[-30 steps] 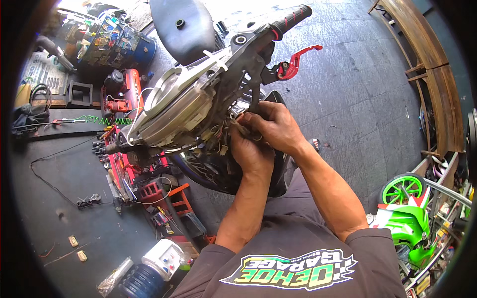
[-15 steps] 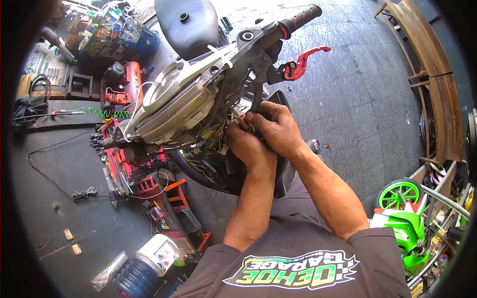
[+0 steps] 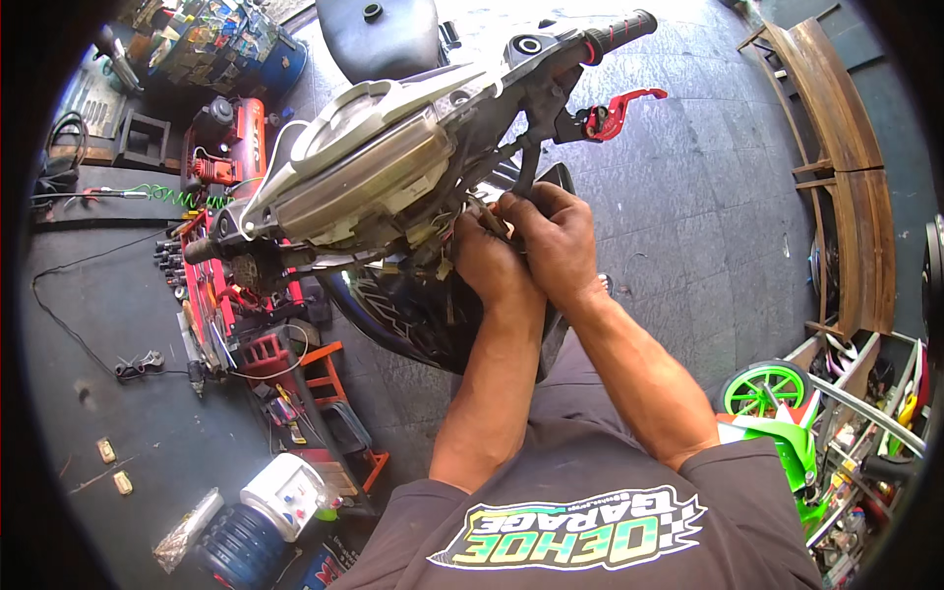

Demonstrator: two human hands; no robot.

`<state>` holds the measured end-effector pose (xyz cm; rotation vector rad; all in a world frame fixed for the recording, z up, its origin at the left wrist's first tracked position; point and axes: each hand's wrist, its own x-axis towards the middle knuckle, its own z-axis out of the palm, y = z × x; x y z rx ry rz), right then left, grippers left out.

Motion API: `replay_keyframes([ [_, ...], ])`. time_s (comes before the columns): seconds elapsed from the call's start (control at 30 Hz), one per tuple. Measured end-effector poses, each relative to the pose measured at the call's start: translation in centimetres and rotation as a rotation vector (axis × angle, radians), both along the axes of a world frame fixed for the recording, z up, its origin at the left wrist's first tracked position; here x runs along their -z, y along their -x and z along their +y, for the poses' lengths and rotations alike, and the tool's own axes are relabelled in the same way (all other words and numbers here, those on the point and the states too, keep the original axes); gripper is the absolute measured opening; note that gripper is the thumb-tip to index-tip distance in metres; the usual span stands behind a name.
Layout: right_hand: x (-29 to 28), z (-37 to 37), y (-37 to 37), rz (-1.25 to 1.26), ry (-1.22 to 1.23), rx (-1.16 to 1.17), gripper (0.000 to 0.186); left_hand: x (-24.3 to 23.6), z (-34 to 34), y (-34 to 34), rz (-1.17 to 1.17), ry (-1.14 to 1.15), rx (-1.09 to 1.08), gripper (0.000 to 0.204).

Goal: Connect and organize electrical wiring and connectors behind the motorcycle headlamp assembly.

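A stripped motorbike front end [image 3: 374,182], with a clear-plastic and silver housing, black grip [image 3: 619,34] and red lever [image 3: 615,118], fills the upper middle. Wires and connectors [image 3: 442,251] hang beneath the housing. Among them, my left hand [image 3: 492,261] is closed on the wiring, its fingertips mostly hidden. My right hand [image 3: 553,241] pinches the same bundle just beside it, thumb against a small orange piece too small to make out. Black bodywork [image 3: 393,320] lies below both hands.
A seat [image 3: 382,39] stands behind the handlebar. At left are a red compressor [image 3: 221,162], tool trolley [image 3: 202,285], water dispenser [image 3: 285,497] and covered barrel [image 3: 216,54]. Right are a wooden bench [image 3: 851,246] and green toy bike [image 3: 777,433]. Dark tiled floor [image 3: 688,246] lies between.
The view has shifted slightly, so the front end and both hands appear higher in the picture. My hands stay close together at the wiring, with small movements of the fingers.
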<state>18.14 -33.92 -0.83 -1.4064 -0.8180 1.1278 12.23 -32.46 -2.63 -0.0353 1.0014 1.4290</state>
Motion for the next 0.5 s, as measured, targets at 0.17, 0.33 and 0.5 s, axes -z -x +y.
replay_keyframes([
  [0.17,-2.5,-0.2,0.0,0.369,0.076,0.038,0.025,-1.2,-0.6,1.8,-0.134,0.074,0.052,0.039],
  [0.33,-1.5,-0.8,-1.8,0.615,0.071,-0.121,0.026,-1.5,-2.1,2.6,-0.154,0.042,0.117,0.033],
  [0.5,-0.2,-0.8,-1.9,0.798,0.008,-0.106,0.021,0.9,-3.6,6.4,-0.221,-0.165,0.266,0.028],
])
